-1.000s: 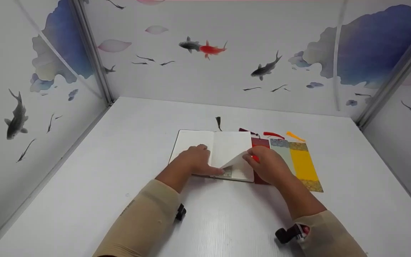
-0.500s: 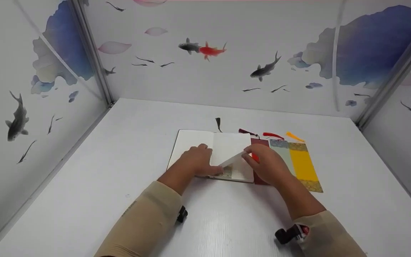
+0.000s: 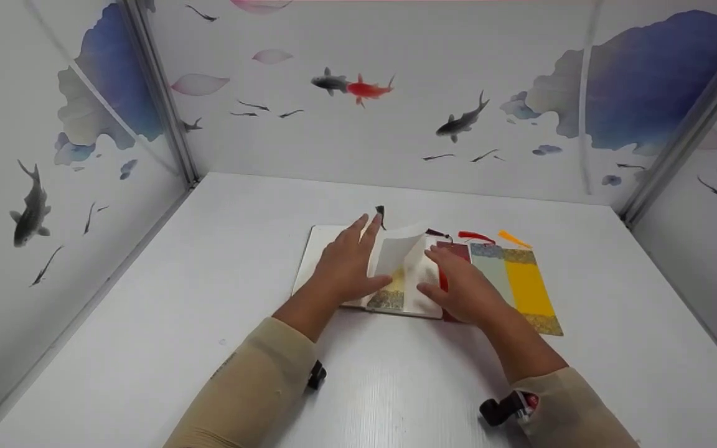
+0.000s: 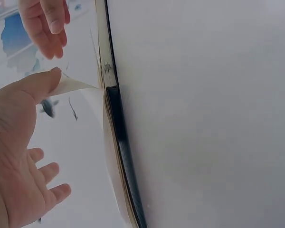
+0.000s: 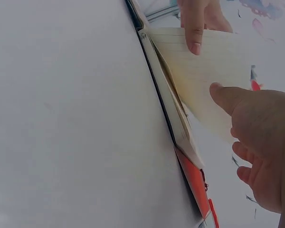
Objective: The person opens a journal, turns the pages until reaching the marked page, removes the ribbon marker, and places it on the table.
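An open notebook point(image 3: 424, 302) lies on the table, with one thin page point(image 3: 396, 249) standing up from its right half. Beneath that page shows the lower end of a patterned bookmark point(image 3: 386, 300), and a black tassel point(image 3: 380, 214) sticks out past the notebook's top edge. My left hand point(image 3: 346, 261) is spread over the left half, fingers straight; in the right wrist view its thumb lies against the lined page point(image 5: 204, 66). Just right of the page is my right hand point(image 3: 467, 283), fingers extended and thumb apart, pinching nothing. Whether it touches the page I cannot tell.
Right of the notebook lie a red bookmark point(image 3: 453, 249), partly under it, a pale green one point(image 3: 492, 270) and a yellow one point(image 3: 523, 286). Purple, red point(image 3: 477, 236) and orange tassels lie behind them. White panels with painted fish point(image 3: 368, 87) enclose the table point(image 3: 209, 261).
My right hand has let go of the page corner and spread its fingers. The page now stands higher, showing more of the bookmark. My left fingers have lifted and reached farther forward.
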`<control>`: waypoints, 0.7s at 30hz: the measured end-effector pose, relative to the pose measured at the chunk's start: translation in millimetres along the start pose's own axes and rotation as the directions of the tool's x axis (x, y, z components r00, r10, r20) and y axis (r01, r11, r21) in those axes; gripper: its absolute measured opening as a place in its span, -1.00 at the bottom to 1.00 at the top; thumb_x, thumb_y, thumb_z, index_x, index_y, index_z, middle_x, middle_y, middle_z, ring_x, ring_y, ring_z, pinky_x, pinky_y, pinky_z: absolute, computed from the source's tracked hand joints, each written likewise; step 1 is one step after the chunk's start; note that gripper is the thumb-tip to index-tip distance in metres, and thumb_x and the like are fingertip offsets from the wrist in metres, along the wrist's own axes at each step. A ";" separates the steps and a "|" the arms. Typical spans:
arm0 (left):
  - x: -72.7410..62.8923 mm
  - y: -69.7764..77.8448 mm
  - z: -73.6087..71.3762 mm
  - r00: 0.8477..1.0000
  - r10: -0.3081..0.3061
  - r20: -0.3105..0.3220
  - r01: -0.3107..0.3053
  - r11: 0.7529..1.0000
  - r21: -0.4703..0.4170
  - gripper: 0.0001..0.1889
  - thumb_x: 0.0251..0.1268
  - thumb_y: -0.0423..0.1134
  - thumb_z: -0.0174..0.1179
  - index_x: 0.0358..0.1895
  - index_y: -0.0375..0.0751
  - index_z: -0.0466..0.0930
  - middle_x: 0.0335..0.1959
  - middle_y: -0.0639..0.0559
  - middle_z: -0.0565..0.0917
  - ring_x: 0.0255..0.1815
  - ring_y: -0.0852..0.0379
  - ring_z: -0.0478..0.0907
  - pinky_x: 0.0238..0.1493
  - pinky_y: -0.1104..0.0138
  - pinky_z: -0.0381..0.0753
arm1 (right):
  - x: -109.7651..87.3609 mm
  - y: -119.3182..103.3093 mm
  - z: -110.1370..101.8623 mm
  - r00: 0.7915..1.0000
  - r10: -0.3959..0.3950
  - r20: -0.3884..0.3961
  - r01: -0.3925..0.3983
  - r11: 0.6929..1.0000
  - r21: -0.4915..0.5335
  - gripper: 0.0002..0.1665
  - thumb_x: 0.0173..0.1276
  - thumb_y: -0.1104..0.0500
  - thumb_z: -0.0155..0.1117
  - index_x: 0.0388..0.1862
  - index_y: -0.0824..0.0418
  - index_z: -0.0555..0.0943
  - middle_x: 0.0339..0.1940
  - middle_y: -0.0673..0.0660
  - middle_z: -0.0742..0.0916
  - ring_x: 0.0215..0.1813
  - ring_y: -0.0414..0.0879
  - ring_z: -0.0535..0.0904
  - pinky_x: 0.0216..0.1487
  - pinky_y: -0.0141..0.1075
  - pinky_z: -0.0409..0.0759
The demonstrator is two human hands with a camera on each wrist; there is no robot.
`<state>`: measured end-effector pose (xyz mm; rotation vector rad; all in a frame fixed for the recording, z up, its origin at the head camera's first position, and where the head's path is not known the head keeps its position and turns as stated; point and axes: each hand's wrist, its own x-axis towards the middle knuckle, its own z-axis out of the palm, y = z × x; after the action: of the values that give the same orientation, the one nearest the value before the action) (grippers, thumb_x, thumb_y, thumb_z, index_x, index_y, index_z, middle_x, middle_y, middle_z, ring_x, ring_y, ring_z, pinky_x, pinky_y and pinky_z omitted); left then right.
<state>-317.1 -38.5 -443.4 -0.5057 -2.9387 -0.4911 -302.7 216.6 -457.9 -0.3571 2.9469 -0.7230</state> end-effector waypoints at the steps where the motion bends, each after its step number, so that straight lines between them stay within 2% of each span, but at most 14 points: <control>1: 0.2 -0.2 -0.3 1.000 0.012 -0.027 -0.012 1.000 0.005 0.27 0.29 0.30 0.44 0.80 0.24 -0.37 0.83 -0.01 -0.08 0.78 -0.15 0.13 0.67 -0.12 0.34 | 0.1 0.3 1.1 1.000 -0.011 0.009 0.011 1.000 -0.013 0.01 0.47 -0.22 0.44 0.77 -0.13 0.20 0.81 0.02 0.26 0.81 0.18 0.12 0.66 0.33 0.22; 6: -0.1 -0.5 -2.6 0.988 0.071 -0.136 -0.065 0.996 0.053 0.37 0.21 0.29 0.52 0.78 0.25 -0.46 0.84 -0.01 -0.18 0.80 -0.13 0.05 0.71 -0.10 0.28 | 0.4 4.4 6.8 0.996 -0.054 0.074 0.062 0.992 -0.114 0.11 0.41 -0.27 0.46 0.79 -0.11 0.14 0.84 -0.02 0.14 0.86 0.16 -0.08 0.74 0.34 -0.04; 9: -0.8 -0.3 -4.4 0.981 0.091 -0.172 -0.071 0.990 0.118 0.42 0.18 0.31 0.53 0.77 0.26 -0.51 0.84 0.01 -0.27 0.83 -0.11 -0.05 0.74 -0.08 0.21 | 0.2 6.8 9.8 0.991 -0.062 0.115 0.080 0.985 -0.151 0.13 0.42 -0.29 0.44 0.80 -0.10 0.11 0.85 -0.02 0.10 0.87 0.14 -0.16 0.77 0.32 -0.21; 12: -1.0 0.4 -6.8 0.974 0.111 -0.197 -0.074 0.979 0.189 0.44 0.15 0.32 0.55 0.77 0.29 -0.52 0.84 0.01 -0.32 0.84 -0.10 -0.10 0.77 -0.06 0.15 | 0.1 8.1 12.0 0.986 -0.074 0.150 0.099 0.982 -0.164 0.09 0.45 -0.27 0.41 0.80 -0.10 0.11 0.85 0.00 0.10 0.87 0.15 -0.17 0.77 0.34 -0.28; 15: -0.4 1.8 -9.5 0.971 0.132 -0.201 -0.079 0.965 0.250 0.41 0.15 0.30 0.56 0.77 0.34 -0.47 0.85 0.01 -0.32 0.85 -0.09 -0.11 0.78 -0.06 0.11 | -0.6 8.7 13.4 0.980 -0.075 0.186 0.108 0.979 -0.171 0.04 0.49 -0.27 0.36 0.79 -0.15 0.11 0.84 -0.03 0.13 0.87 0.13 -0.17 0.78 0.33 -0.31; 21: -1.9 2.9 -12.5 0.983 0.127 -0.136 -0.083 0.954 0.289 0.25 0.21 0.25 0.54 0.79 0.34 -0.21 0.85 0.06 -0.29 0.86 -0.06 -0.17 0.80 -0.08 0.03 | -3.2 8.5 14.2 0.964 -0.062 0.259 0.101 0.985 -0.141 -0.04 0.56 -0.28 0.27 0.79 -0.19 0.10 0.83 -0.07 0.16 0.87 0.08 -0.13 0.80 0.28 -0.31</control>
<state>-313.5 -40.7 -431.1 -0.5562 -2.7515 -0.0891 -299.4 218.4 -474.4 -0.5425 2.7615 -0.4218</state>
